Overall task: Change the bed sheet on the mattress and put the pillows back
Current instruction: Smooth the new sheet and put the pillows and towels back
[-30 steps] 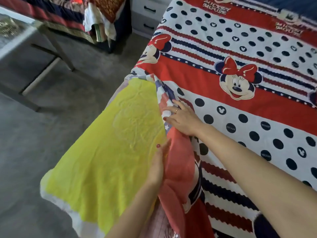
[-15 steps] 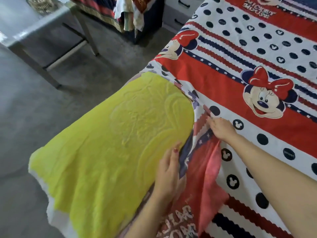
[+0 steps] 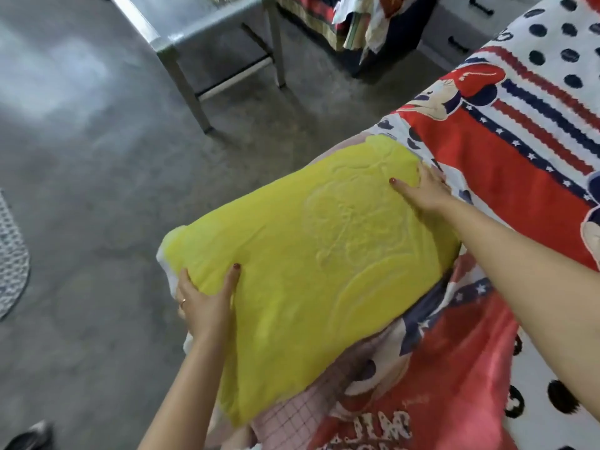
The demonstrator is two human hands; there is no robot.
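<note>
Both hands had left the sheet's folded edge: the left hand (image 3: 203,303) gripped the yellow pillow's (image 3: 324,271) outer corner, right hand (image 3: 428,190) lay flat, fingers released, on its far end. Patterned sheet (image 3: 519,157) seemed mostly on; its near edge remained bunched, the pillow unplaced.

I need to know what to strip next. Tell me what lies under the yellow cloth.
Under the yellow cloth, a pink checked fabric shows at its near edge and the cartoon-print sheet at its far and right edges. What lies beneath its middle is covered. Both hands press on it.
</note>
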